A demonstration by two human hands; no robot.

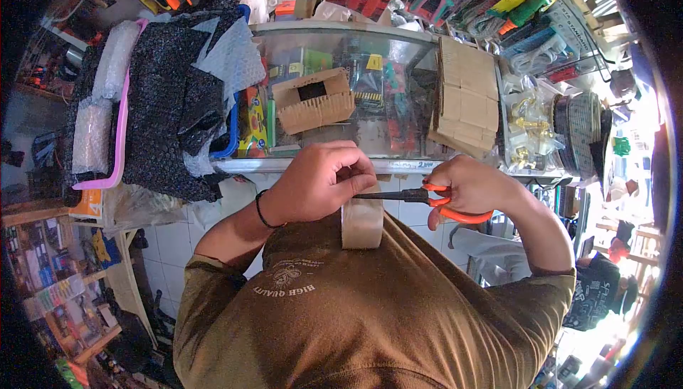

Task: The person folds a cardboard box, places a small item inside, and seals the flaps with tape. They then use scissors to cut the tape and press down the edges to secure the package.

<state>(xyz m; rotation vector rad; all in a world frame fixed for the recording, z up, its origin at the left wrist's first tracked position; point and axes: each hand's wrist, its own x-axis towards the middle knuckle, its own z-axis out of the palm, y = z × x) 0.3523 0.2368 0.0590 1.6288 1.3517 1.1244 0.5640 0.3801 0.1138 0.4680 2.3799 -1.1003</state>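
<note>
My right hand [478,188] is closed around the orange handles of a pair of scissors [466,216]. The dark blades point left, across the top of a roll of tape [363,227], close to my left fingers. My left hand [321,179] is closed with thumb and fingers pinched together at the tape's upper end. The wide, pale tape roll hangs below those fingers, in front of my brown shirt. How far apart the blades are is hard to make out, and my left fingertips are partly hidden.
Ahead stands a glass display counter [370,129]. On it lie a cardboard piece with a cut-out [313,102] and stacked flat cardboard [466,90]. Black bubble wrap [167,97] fills a blue-rimmed bin at left, beside a pink-rimmed one [122,129]. Packaged goods hang on the right.
</note>
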